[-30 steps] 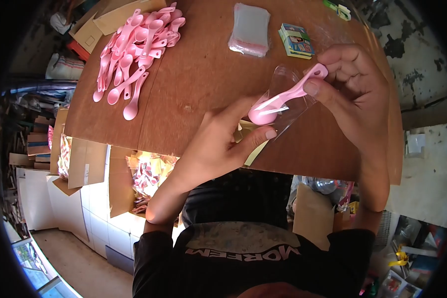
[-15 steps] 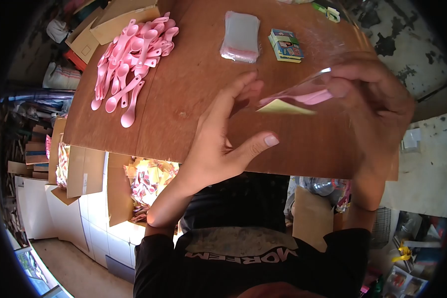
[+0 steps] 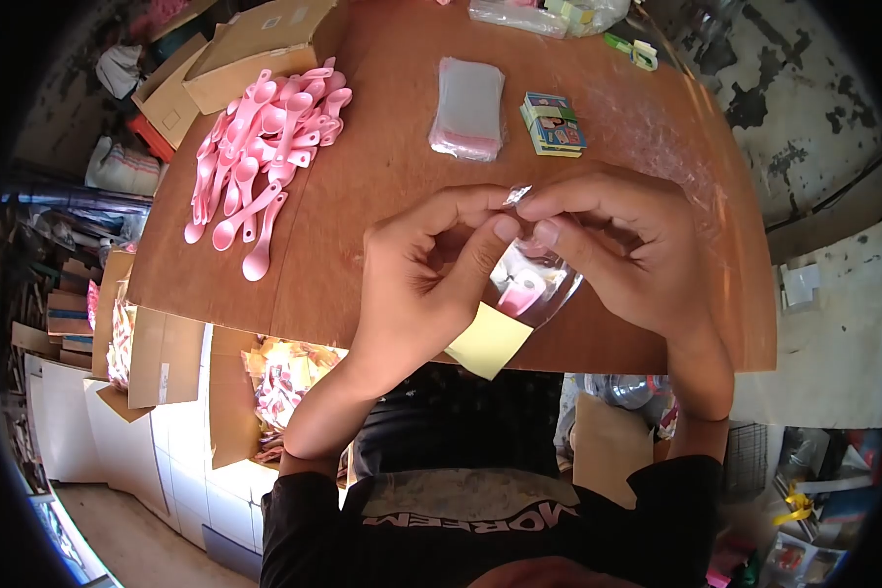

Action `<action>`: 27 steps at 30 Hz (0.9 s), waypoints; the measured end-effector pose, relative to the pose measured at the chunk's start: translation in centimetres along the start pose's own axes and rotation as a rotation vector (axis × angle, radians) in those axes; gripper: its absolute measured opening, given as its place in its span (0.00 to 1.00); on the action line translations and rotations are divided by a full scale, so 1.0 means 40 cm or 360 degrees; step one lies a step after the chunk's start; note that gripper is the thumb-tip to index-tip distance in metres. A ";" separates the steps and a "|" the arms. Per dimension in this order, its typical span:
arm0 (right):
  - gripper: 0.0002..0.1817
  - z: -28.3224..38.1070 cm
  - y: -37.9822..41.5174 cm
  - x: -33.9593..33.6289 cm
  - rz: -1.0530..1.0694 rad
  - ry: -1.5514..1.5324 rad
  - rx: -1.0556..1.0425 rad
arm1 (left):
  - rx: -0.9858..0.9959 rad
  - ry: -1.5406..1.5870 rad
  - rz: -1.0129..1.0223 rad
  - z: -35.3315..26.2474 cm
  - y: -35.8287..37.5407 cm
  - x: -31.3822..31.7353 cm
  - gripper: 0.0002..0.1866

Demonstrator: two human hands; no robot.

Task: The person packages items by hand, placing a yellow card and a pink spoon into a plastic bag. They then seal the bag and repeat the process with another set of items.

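Near the front edge of the brown table [image 3: 363,127], my left hand [image 3: 421,265] and my right hand [image 3: 627,245] meet, thumbs and forefingers pinching the gathered top of a clear plastic bag [image 3: 563,286]. Inside the bag a pink spoon [image 3: 521,294] shows in part, its upper portion hidden behind the fingers. A pale yellow card [image 3: 488,341] hangs at the bag's lower left, tilted, just below my left thumb. Beyond my hands lie a stack of flat clear bags [image 3: 467,103] and a banded stack of printed cards [image 3: 553,125].
A heap of pink spoons [image 3: 265,147] covers the table's left side, with a cardboard box [image 3: 265,49] behind it. Crumpled clear film [image 3: 647,137] lies at the right. Below the front edge stands an open carton of filled packets [image 3: 289,377].
My right hand has brought the bag with the spoon and card leftward. My left hand, open before, has closed on the bag's top beside it.
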State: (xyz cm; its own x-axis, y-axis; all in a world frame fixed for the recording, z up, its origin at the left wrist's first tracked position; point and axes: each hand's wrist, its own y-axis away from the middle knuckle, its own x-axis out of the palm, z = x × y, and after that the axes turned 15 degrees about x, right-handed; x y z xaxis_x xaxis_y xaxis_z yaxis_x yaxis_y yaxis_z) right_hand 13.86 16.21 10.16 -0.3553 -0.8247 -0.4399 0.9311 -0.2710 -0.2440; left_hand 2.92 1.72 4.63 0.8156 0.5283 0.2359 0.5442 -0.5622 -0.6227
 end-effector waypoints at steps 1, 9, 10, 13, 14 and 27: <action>0.08 0.000 -0.003 -0.007 -0.0054 0.0231 -0.0115 | -0.0088 -0.0093 0.0012 -0.009 -0.002 -0.003 0.12; 0.10 0.001 -0.013 -0.004 -0.0476 0.0870 -0.0479 | -0.0064 -0.0312 0.0078 -0.017 -0.017 0.006 0.10; 0.10 -0.001 -0.015 -0.007 -0.0521 0.0996 -0.0593 | -0.0063 -0.0296 0.0081 -0.017 -0.018 0.009 0.10; 0.10 0.000 -0.018 -0.017 -0.0561 0.1240 -0.0718 | 0.0138 -0.0535 0.0111 0.001 -0.016 0.014 0.11; 0.10 0.000 -0.018 -0.018 -0.0565 0.1241 -0.0716 | 0.0138 -0.0534 0.0115 -0.002 -0.018 0.017 0.11; 0.08 -0.034 -0.009 -0.047 -0.0257 0.0148 -0.0363 | 0.0180 -0.0336 0.0272 -0.013 -0.003 -0.009 0.16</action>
State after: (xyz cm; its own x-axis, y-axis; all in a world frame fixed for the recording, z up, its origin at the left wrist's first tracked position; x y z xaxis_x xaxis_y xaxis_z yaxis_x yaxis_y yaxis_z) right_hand 14.10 18.54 9.89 -0.5132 -0.7283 -0.4541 0.8231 -0.2678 -0.5008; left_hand 2.64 1.27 5.00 0.8282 0.5595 -0.0325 0.3676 -0.5860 -0.7221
